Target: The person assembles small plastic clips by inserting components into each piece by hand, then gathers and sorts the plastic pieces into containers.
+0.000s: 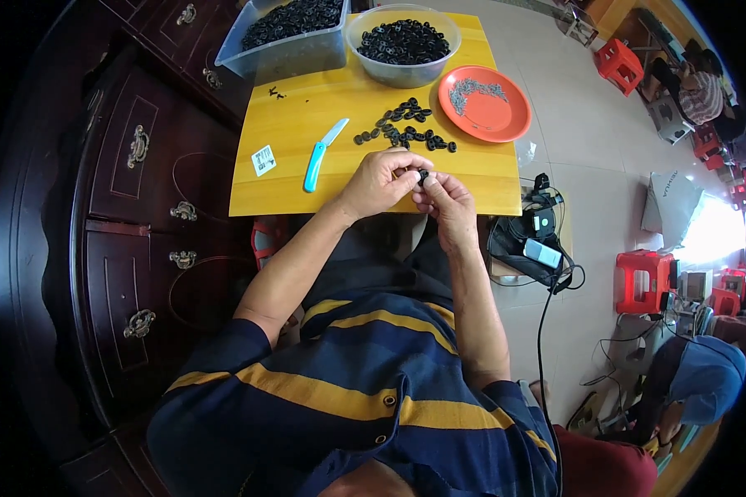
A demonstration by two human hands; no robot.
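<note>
Both my hands meet over the near edge of the yellow table (261,192). Between my left hand (375,184) and my right hand (449,205), the fingertips of both pinch a small black oval part (423,176). Its finer details are hidden by the fingers. Just beyond my hands, several loose black oval parts (409,132) lie scattered on the tabletop. A round orange plate (512,116) to their right holds a heap of small grey metal pieces (475,93). Left of my left hand rests a knife (316,162) with a turquoise handle, its blade out.
A clear round bowl (401,76) and a translucent bin (294,56), both full of black parts, stand at the table's far side. A white label (263,161) lies left. Dark drawers (133,166) border the table; bags and cables (539,236) sit right. Other people work among red stools (642,282).
</note>
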